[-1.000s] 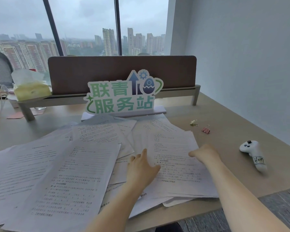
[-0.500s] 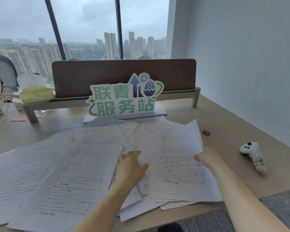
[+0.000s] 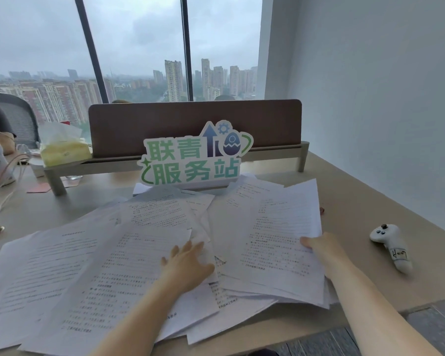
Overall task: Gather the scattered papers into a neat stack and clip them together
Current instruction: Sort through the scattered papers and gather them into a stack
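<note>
Several printed white papers lie scattered and overlapping across the tan desk. My right hand grips the right edge of a bundle of sheets and tilts that edge up off the desk. My left hand lies flat with straight fingers on the papers in the middle, just left of the lifted bundle. A red binder clip peeks out beyond the bundle's right edge, mostly hidden by the paper.
A green and white sign stands behind the papers, in front of a brown divider panel. A white handheld controller lies on the desk at the right. A tissue pack, cables and small items sit at the far left.
My right hand has lifted the right bundle's edge higher, so it now covers the clips' spot. My left hand has slid left onto the middle papers.
</note>
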Demonstrator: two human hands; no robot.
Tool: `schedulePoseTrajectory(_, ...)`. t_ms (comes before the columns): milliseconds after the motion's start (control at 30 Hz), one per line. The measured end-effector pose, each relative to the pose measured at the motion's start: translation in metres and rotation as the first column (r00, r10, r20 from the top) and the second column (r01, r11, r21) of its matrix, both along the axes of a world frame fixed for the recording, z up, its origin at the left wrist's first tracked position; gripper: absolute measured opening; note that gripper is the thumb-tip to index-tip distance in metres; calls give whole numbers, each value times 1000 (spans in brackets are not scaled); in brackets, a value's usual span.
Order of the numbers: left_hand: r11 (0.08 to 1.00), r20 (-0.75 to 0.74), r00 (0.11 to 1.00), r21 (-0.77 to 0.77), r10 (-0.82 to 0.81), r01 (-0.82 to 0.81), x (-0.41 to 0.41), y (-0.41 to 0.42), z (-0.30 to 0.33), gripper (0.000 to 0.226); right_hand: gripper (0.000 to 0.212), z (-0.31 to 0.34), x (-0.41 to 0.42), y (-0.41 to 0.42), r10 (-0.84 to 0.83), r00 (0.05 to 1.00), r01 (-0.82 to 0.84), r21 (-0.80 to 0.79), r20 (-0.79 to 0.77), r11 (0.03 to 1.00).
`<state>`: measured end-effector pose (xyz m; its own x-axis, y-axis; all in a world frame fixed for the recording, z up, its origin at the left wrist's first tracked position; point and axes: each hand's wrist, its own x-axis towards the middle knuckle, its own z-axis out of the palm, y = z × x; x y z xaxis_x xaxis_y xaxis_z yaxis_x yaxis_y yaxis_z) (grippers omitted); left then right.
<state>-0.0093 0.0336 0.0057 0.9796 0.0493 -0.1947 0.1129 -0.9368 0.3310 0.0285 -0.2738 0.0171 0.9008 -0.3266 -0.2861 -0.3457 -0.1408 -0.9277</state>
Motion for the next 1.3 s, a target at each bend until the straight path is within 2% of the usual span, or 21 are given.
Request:
schedulePoseTrajectory(167, 990, -69, 989, 45, -131, 134, 12, -21, 2, 51, 29, -3, 11, 1, 49, 997, -45, 79, -53, 996)
schedulePoseTrajectory(333, 991, -56, 991, 38, -125, 127, 17, -26, 1, 41, 34, -11, 26, 12, 143, 984, -139, 42, -109, 989)
schedulePoseTrajectory(433, 996, -28, 996, -15, -84, 83, 17, -27, 0, 45, 26, -9, 32, 18, 155, 982, -156, 8, -111, 988)
schedulePoseTrajectory(567, 997, 84, 996, -71, -9, 15, 21, -24, -3, 49, 19, -1, 34, 9, 121, 991, -124, -64, -57, 990)
schedulePoseTrajectory(667, 986, 165, 986, -170, 33, -4, 29, -20, -6, 54, 12, 4, 31, -1, 87, 995, -86, -7, 48, 996)
schedulePoseTrajectory(767, 949, 222, 972, -314, 78, -5, 37, -20, -3, 59, 13, 10, 26, -13, 61, 988, -76, 109, 141, 991)
schedulePoseTrajectory(967, 820, 263, 935, -570, 239, -49, 68, -24, 30, 81, 19, 32, 16, -36, 79, 967, -120, 163, 241, 979)
schedulePoseTrajectory(1100, 782, 265, 927, -621, 263, -44, 94, -20, 54, 89, 27, 53, 14, -51, 12, 964, -60, 175, 265, 983)
schedulePoseTrajectory(1300, 713, 292, 918, -701, 267, 15, 119, -17, 86, 98, 24, 82, 9, -77, -12, 940, -62, 205, 340, 977)
